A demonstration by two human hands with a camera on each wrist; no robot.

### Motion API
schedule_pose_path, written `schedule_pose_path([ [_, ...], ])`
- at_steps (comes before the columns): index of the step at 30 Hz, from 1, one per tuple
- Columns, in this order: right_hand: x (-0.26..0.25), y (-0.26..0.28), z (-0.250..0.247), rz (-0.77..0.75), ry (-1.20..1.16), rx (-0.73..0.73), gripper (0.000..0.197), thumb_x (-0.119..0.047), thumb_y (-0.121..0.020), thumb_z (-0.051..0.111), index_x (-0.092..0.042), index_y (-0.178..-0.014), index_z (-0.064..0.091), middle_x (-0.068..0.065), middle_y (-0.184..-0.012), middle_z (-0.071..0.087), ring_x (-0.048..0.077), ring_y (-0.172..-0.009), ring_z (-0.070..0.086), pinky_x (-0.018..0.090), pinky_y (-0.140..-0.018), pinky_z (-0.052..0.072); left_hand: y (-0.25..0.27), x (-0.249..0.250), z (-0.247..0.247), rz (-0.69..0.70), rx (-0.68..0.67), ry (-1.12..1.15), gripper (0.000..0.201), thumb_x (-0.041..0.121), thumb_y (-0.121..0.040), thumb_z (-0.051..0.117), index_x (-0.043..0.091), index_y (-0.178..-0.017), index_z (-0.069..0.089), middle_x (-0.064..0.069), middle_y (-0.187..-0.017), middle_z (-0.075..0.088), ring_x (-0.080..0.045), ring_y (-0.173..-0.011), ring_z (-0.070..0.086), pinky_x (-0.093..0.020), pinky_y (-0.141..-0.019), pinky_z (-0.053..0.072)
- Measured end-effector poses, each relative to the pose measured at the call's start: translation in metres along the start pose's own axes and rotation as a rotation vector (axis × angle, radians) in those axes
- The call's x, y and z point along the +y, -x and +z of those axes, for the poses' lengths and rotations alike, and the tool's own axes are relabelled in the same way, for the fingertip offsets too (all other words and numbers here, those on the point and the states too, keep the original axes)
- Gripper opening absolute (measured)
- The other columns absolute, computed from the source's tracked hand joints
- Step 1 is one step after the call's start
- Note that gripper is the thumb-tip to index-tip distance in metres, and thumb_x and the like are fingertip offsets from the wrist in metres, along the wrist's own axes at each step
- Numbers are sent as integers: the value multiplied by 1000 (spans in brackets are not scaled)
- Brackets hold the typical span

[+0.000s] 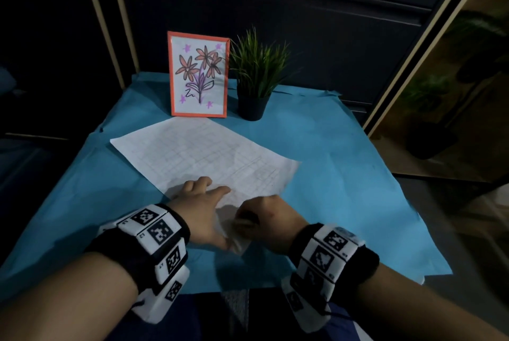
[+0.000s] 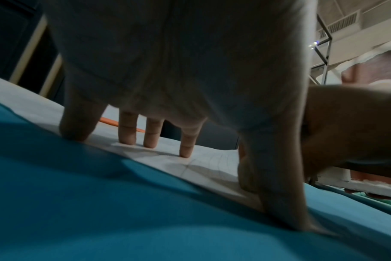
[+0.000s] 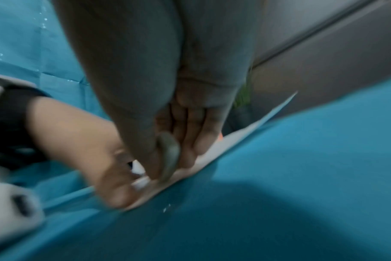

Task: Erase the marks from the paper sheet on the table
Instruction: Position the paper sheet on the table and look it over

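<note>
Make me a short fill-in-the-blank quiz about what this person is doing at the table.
1. The left hand presses the paper sheet flat on a ____ cloth.
2. The right hand pinches a small ____ against the sheet's near corner.
3. The framed drawing shows ____.
4. Beside the frame stands a potted ____ in a black pot.

Missing words: blue; eraser; flowers; plant

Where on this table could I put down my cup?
The blue cloth lies bare to the right of the paper sheet, and also left of it. It is crowded at the back by the framed drawing and potted plant, and near the hands.
</note>
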State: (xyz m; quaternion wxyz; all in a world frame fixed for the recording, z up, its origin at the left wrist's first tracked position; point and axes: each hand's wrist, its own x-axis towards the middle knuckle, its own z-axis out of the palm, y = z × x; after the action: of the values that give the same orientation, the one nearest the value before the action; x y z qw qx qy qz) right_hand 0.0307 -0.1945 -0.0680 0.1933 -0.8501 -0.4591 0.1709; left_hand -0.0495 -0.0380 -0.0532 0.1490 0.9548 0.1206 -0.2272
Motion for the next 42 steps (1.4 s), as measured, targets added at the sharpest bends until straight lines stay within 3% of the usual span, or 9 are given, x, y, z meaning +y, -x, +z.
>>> schedule_pose_path([
  [7, 11, -9, -16, 147, 28, 99, 21, -27, -87, 60, -10, -98, 68, 10, -99, 68, 26, -91, 61, 29, -73, 46, 0, -1, 2, 1, 25, -21, 115, 76, -60, 70, 39, -150, 8, 2, -155, 4, -23, -143, 6, -41, -114, 25],
  [12, -6, 0, 2, -40, 85, -31, 23, -27, -88, 60, -9, -99, 69, 13, -99, 67, 29, -90, 60, 33, -76, 46, -2, -3, 0, 3, -1, -3, 119, 73, -59, 72, 36, -151, 6, 0, -155, 3, -24, -143, 6, -41, -117, 21],
  [16, 10, -4, -6, 75, 8, -4, 23, -30, -86, 64, -10, -97, 69, 10, -97, 68, 22, -86, 59, 31, -77, 47, -1, -3, 3, 10, 26, -6, 117, 76, -60, 70, 37, -151, 7, 3, -156, 3, -22, -143, 5, -39, -116, 22],
  [21, 15, -6, -8, 120, -6, 90, 24, -26, -86, 61, -19, -64, 55, 7, -79, 58, 26, -76, 54, 29, -66, 41, 1, -2, 2, 15, 33, -2, 117, 75, -60, 70, 38, -151, 7, 3, -156, 2, -21, -144, 4, -39, -116, 22],
  [28, -2, 5, 9, -24, 27, -7, 24, -30, -88, 62, -6, -86, 67, 13, -86, 63, 28, -78, 56, 34, -70, 44, 2, -1, 0, 13, 11, -2, 116, 70, -62, 72, 36, -151, 6, 1, -156, 2, -24, -143, 6, -41, -116, 22],
  [34, 12, -8, -10, 217, -10, 119, 44, -23, -86, 59, -23, -52, 31, 1, -61, 41, 21, -67, 39, 25, -56, 30, 1, -1, 1, 17, 20, -14, 117, 75, -60, 71, 37, -151, 6, 2, -154, 4, -23, -142, 6, -39, -116, 22],
  [37, -1, -4, -2, 179, 29, 26, 30, -25, -88, 56, -19, -59, 48, 11, -78, 54, 23, -72, 44, 25, -63, 33, 1, -1, -1, 14, -1, -9, 114, 67, -65, 73, 35, -151, 6, 0, -155, 4, -25, -143, 6, -40, -116, 22],
  [39, -9, -1, 3, 144, 50, -45, 20, -30, -88, 57, -12, -82, 65, 13, -91, 63, 25, -78, 53, 27, -67, 39, -1, -1, -2, 14, -7, -12, 113, 62, -66, 74, 34, -152, 6, -2, -155, 3, -26, -142, 7, -41, -116, 23],
  [42, -1, -5, -6, 200, 35, -46, 20, -32, -86, 60, -13, -85, 65, 11, -93, 65, 24, -81, 56, 29, -70, 44, -2, -2, 0, 12, 1, -16, 116, 70, -62, 72, 36, -151, 6, 0, -155, 4, -25, -142, 7, -41, -116, 23],
])
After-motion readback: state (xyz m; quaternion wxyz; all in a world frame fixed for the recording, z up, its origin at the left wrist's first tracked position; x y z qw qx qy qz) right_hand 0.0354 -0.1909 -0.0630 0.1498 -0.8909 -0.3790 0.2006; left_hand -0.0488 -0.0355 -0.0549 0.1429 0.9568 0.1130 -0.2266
